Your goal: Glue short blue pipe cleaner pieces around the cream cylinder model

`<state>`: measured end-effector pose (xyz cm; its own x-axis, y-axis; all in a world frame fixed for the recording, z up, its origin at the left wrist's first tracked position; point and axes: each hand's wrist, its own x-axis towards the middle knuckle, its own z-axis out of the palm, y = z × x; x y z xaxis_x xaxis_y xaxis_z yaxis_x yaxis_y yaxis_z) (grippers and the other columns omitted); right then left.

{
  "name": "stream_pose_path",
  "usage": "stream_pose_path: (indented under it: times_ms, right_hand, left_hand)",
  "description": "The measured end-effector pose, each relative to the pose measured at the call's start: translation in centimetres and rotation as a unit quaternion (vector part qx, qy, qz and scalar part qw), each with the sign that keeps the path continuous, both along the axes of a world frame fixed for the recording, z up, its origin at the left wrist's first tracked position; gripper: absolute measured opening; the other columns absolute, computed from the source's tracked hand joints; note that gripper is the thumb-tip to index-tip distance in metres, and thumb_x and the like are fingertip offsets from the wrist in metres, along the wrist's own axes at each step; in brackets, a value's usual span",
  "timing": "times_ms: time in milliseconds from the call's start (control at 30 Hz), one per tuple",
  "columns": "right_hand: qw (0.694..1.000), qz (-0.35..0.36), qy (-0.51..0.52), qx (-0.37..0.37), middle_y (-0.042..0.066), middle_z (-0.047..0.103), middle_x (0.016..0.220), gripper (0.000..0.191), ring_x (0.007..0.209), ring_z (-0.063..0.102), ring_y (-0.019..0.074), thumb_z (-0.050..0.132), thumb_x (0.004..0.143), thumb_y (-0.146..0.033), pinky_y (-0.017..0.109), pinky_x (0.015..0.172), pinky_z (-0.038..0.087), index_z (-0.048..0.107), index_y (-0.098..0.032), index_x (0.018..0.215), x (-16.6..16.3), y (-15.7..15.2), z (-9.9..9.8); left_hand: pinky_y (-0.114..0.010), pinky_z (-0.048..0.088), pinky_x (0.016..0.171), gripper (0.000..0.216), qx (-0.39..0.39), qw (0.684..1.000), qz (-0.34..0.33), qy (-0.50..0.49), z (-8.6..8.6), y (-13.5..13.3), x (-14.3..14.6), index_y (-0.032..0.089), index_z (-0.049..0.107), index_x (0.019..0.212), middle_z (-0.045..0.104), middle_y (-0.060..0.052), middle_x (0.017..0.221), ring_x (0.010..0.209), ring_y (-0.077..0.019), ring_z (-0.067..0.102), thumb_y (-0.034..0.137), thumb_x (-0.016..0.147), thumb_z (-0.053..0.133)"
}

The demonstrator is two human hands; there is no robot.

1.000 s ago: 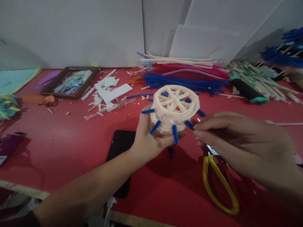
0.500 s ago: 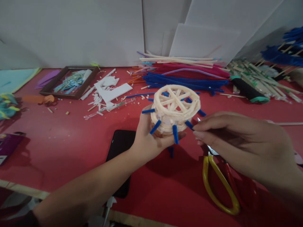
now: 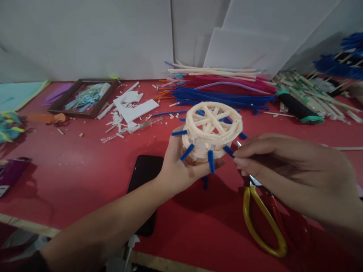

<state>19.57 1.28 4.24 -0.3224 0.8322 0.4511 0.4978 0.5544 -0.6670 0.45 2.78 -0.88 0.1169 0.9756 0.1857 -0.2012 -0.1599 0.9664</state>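
Observation:
My left hand [image 3: 178, 162] is wrapped from below round a cream pipe-cleaner wheel [image 3: 215, 132], a drum-like craft piece with crossed spokes on top. Short blue pipe-cleaner stubs stick out all round its side. At the wheel's right, my right hand [image 3: 286, 170] has thumb and forefinger pinched at the tip of one blue pipe-cleaner stub [image 3: 228, 151]. Its other fingers are curled behind, partly hidden. Beneath the right hand lie scissors [image 3: 263, 226] with one yellow and one red handle, their blades partly covered by the fingers.
A black phone [image 3: 146, 173] lies under my left forearm. Behind the wheel are bundled pipe cleaners [image 3: 221, 97], white scraps [image 3: 136, 109] and a brown frame [image 3: 52, 110] holding trimmings. Wrapped sticks [image 3: 314, 94] and a black-and-green roll [image 3: 299, 107] sit at right on the red table [image 3: 93, 177].
The wheel has shifted very slightly to the right, and both hands with it. My right hand's pinch at the blue stub stays the same.

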Motion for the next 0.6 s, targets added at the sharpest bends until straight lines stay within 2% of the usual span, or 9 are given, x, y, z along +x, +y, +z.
stream_pose_path:
  times_ms: [67,167,267,333,467,600]
  right_hand:
    - [0.999,0.020,-0.012,0.023,-0.001,0.071,0.078,0.004,0.059,0.063,0.0120,0.065,0.090,-0.025,0.024,0.050,0.050,0.068,-0.027,0.092,0.3,0.1,0.0]
    - [0.995,0.044,-0.050,0.075,0.002,0.071,0.086,0.018,0.070,0.067,0.0157,0.066,0.090,-0.025,0.028,0.060,0.056,0.067,-0.027,0.108,0.8,0.4,-0.1]
    - [0.979,0.044,-0.101,0.171,0.005,0.074,0.091,0.027,0.079,0.071,0.0198,0.068,0.089,-0.021,0.031,0.068,0.059,0.069,-0.029,0.115,1.0,0.8,-0.3]
    - [0.966,0.043,-0.115,0.225,0.005,0.075,0.088,0.028,0.075,0.071,0.0198,0.068,0.090,-0.020,0.031,0.067,0.059,0.071,-0.029,0.116,1.1,1.0,-0.6]
    - [0.956,0.042,-0.137,0.256,0.004,0.075,0.087,0.029,0.072,0.071,0.0208,0.067,0.091,-0.021,0.034,0.068,0.060,0.072,-0.030,0.117,1.1,1.1,-0.7]
    - [0.948,0.053,-0.161,0.270,0.002,0.076,0.086,0.029,0.068,0.070,0.0196,0.066,0.090,-0.018,0.034,0.065,0.060,0.073,-0.035,0.112,0.9,1.2,-0.1]
  left_hand:
    - [-0.055,0.054,0.105,0.077,-0.001,1.000,0.001,0.005,0.1,0.0,-0.1,0.023,0.052,0.120,0.068,-0.013,0.129,0.115,-0.0308,0.069,0.037,0.057,0.095]
    - [-0.054,0.055,0.105,0.072,-0.008,1.000,-0.002,0.010,0.4,0.1,-0.2,0.023,0.053,0.117,0.072,-0.011,0.122,0.110,-0.0288,0.072,0.036,0.059,0.094]
    - [-0.053,0.055,0.106,0.064,-0.014,1.000,-0.012,0.005,0.9,0.0,-0.1,0.022,0.054,0.112,0.074,-0.010,0.118,0.109,-0.0286,0.073,0.033,0.062,0.093]
    - [-0.054,0.055,0.105,0.061,-0.021,1.000,-0.019,-0.002,1.0,0.0,0.0,0.022,0.056,0.109,0.075,-0.010,0.116,0.107,-0.0289,0.073,0.032,0.062,0.092]
    - [-0.056,0.059,0.098,0.063,-0.038,0.999,-0.012,-0.008,0.9,-0.2,0.0,0.022,0.055,0.109,0.076,-0.008,0.107,0.097,-0.0283,0.076,0.031,0.060,0.094]
    - [-0.056,0.059,0.099,0.065,-0.041,0.999,-0.002,0.003,0.9,-0.3,-0.1,0.023,0.053,0.106,0.077,-0.006,0.104,0.096,-0.0273,0.076,0.030,0.057,0.095]
